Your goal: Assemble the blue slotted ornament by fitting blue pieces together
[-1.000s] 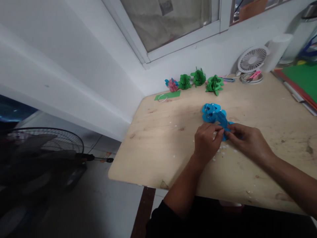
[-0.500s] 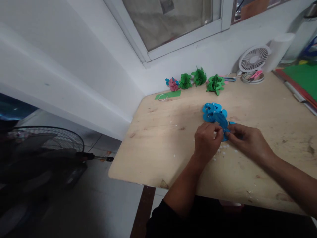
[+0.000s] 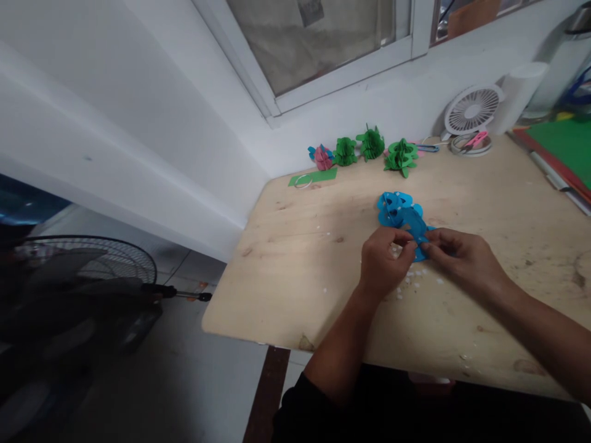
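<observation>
Both hands pinch at a blue paper cutout (image 3: 414, 223) over the wooden table (image 3: 286, 271). My left hand (image 3: 385, 257) has its thumb and forefinger closed at the cutout's left edge. My right hand (image 3: 462, 253) grips its right side between thumb and fingers, which partly hide it. Just beyond, a cluster of blue paper pieces with pale spots (image 3: 391, 204) lies on the table, touching or overlapped by the held piece. Small white paper scraps (image 3: 417, 284) are scattered below the hands.
Along the wall stand several green folded-paper shapes (image 3: 370, 143) and a pink and blue one (image 3: 323, 158). A green strip (image 3: 325, 176) bears a white ring (image 3: 303, 181). A small white fan (image 3: 473, 111), tape rolls (image 3: 471, 145) and green sheets (image 3: 566, 144) are at right.
My hands stay almost in place, with the left fingers shifting slightly on the blue paper. The upper part of the held piece has tilted a little and shows more of its face.
</observation>
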Motion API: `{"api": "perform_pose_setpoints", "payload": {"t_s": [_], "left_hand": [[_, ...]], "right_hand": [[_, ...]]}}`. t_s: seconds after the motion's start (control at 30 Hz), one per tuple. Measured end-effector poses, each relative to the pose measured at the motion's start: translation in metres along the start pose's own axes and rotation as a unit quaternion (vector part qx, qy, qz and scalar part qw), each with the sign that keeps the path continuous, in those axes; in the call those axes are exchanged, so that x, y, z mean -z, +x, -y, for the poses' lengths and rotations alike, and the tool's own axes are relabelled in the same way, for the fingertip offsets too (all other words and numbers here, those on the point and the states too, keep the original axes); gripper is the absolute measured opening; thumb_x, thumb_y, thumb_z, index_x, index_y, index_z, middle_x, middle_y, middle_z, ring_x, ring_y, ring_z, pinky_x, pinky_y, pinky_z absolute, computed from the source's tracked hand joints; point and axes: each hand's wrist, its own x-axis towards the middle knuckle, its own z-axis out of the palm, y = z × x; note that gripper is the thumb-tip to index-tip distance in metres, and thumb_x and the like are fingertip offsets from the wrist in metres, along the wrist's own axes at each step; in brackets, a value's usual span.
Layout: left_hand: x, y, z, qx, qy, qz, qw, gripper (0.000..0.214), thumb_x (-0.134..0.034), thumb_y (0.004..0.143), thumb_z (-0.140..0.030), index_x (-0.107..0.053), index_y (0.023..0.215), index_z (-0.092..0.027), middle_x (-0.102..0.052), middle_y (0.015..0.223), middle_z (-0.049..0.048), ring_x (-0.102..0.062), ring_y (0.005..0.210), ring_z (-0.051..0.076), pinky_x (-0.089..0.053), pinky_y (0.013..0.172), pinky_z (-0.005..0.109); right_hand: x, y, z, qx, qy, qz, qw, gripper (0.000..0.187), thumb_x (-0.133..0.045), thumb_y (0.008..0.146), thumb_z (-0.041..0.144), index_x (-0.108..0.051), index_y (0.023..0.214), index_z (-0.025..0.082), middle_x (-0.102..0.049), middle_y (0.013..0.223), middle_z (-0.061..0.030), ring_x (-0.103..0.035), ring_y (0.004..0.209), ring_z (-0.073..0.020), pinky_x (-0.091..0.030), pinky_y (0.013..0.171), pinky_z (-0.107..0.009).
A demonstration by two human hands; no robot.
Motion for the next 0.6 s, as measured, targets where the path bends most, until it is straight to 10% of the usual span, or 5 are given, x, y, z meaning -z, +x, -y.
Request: {"api": "perform_pose_setpoints", "payload": {"t_s": [0.2, 0.6], "left_hand": [[-0.008, -0.003, 0.005, -0.123, 0.071, -0.039, 0.989, 0.007, -0.062, 0.089, -0.016, -0.069, 0.087, -0.017, -0.073, 0.089, 0.0066, -0.069, 0.09, 0.019, -0.057, 0.084, 0.034], [-0.015, -0.006, 0.006, -0.114, 0.134, -0.04, 0.984, 0.008, -0.061, 0.09, -0.015, -0.068, 0.087, -0.017, -0.072, 0.085, 0.0055, -0.065, 0.086, 0.02, -0.054, 0.08, 0.034]], "right_hand": [[0.0, 0.001, -0.002, 0.012, -0.035, -0.007, 0.999, 0.027, -0.06, 0.079, 0.045, -0.071, 0.078, 0.019, -0.064, 0.065, -0.0044, -0.055, 0.056, -0.018, -0.041, 0.052, -0.029], [0.0, 0.001, -0.001, 0.008, -0.024, -0.004, 1.0, 0.026, -0.059, 0.078, 0.043, -0.07, 0.077, 0.019, -0.055, 0.057, 0.0002, -0.047, 0.051, -0.0149, -0.037, 0.049, -0.028]]}}
